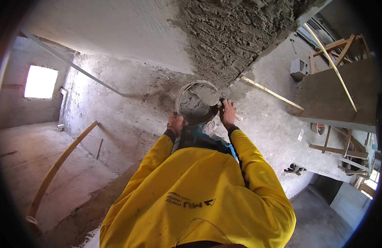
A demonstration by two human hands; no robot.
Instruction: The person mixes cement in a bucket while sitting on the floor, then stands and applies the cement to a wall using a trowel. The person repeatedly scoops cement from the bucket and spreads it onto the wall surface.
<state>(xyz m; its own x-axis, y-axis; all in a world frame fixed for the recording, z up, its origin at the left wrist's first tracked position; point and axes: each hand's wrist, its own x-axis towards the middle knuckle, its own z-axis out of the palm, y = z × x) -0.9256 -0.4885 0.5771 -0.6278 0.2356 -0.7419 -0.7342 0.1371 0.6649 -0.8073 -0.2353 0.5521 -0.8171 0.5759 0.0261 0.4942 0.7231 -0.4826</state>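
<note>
Although rough mortar (240, 37) coats the frame's upper centre, pale wall (129, 31) upper left has none, while my left fingers (175, 120) grip a bucket (178, 99), right fingers (226, 105) seemingly a trowel (209, 96).

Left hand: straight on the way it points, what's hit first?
The left hand would meet the bucket first: it's already at the rim. Past that, probably the mortar inside, though depth is unclear.

Left arm (151, 153) and right arm (257, 159) stretched forward, angled toward each other, left grip (175, 122) curled in, right grip (228, 113) slightly farther ahead, its fingers (226, 104) bent
</note>
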